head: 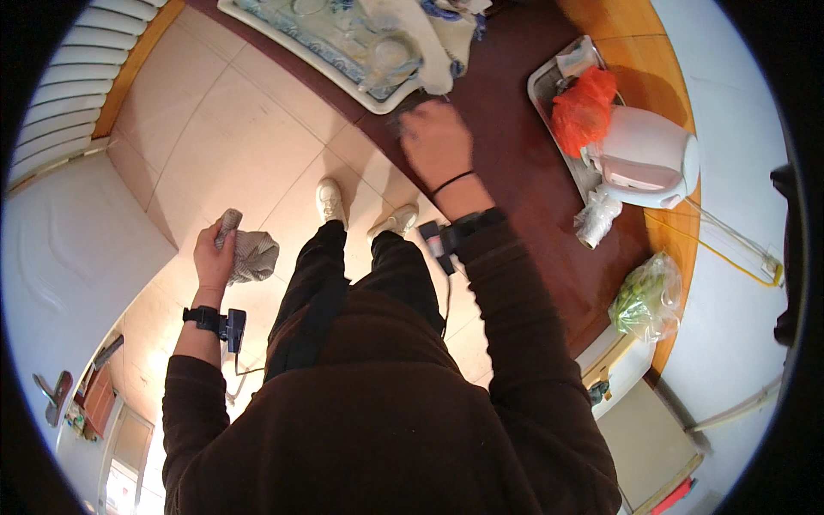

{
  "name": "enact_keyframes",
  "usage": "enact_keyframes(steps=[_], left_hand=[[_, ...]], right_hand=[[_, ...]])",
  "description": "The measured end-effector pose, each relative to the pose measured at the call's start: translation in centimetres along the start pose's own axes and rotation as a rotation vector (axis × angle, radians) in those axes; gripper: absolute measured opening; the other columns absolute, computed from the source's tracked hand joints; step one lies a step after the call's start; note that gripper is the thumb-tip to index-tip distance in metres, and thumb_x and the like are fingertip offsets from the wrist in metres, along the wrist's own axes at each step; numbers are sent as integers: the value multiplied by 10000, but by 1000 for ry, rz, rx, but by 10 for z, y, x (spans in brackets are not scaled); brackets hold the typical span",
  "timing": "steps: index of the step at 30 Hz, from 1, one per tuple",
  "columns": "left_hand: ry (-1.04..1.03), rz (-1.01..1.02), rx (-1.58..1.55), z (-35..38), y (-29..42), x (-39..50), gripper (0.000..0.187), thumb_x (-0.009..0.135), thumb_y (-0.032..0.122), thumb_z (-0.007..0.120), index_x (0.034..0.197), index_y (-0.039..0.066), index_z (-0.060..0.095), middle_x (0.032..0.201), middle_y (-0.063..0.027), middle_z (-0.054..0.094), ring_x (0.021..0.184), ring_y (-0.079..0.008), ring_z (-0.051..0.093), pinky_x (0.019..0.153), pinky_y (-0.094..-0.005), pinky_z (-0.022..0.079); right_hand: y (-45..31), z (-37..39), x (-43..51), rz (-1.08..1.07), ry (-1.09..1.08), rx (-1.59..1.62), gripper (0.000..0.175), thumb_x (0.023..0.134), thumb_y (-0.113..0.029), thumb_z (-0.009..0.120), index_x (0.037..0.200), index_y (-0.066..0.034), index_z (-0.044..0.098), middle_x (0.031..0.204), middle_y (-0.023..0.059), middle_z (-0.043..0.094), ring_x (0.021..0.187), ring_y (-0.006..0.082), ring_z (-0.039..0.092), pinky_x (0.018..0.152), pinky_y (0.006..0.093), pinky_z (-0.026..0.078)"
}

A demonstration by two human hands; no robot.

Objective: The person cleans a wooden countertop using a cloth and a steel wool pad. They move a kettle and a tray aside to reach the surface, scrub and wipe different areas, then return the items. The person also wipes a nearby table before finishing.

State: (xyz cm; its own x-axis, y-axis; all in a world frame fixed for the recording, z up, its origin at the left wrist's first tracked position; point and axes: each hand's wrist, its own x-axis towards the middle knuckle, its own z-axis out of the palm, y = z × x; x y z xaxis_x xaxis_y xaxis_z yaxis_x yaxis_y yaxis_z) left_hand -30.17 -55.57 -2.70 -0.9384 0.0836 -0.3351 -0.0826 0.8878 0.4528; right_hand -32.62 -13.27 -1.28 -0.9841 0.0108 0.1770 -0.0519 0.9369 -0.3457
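My left hand (215,257) hangs over the tiled floor, closed around a grey-brown striped cloth (256,256) that droops from the fingers. My right hand (440,143) is over the dark red tabletop (499,187), close to the near corner of a white-rimmed tray (302,59). Its fingers are curled and blurred by motion; whether anything is in them I cannot tell. Inside the tray stands a clear glass teapot or pitcher (391,58). A pale, long flat object (432,64) and a bunched cloth (465,40) lie at the tray's right side.
On the right, a metal tray (541,96) carries a red plastic bag (584,109) beside a white electric kettle (644,154). A clear plastic roll (599,217) and a bag of green produce (647,299) sit nearer me. A white door (71,244) and a radiator (90,77) are left.
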Motion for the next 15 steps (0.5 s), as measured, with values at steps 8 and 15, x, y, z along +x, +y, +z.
enact_keyframes(steps=[8,15], left_hand=[[-33,46,16,1,0,11,317,842,192,644,1091,-3,616,986,-168,630,936,-301,611,836,-365,484],[-47,85,-13,-5,17,9,301,843,172,650,1091,4,615,997,-151,632,940,-283,613,837,-349,483]], right_hand=[[50,-6,-34,175,91,-161,174,721,-149,650,887,-139,699,925,41,612,885,260,575,740,376,508],[94,-35,-36,418,171,-301,96,772,-144,603,809,-119,689,875,82,605,851,286,587,688,403,523]])
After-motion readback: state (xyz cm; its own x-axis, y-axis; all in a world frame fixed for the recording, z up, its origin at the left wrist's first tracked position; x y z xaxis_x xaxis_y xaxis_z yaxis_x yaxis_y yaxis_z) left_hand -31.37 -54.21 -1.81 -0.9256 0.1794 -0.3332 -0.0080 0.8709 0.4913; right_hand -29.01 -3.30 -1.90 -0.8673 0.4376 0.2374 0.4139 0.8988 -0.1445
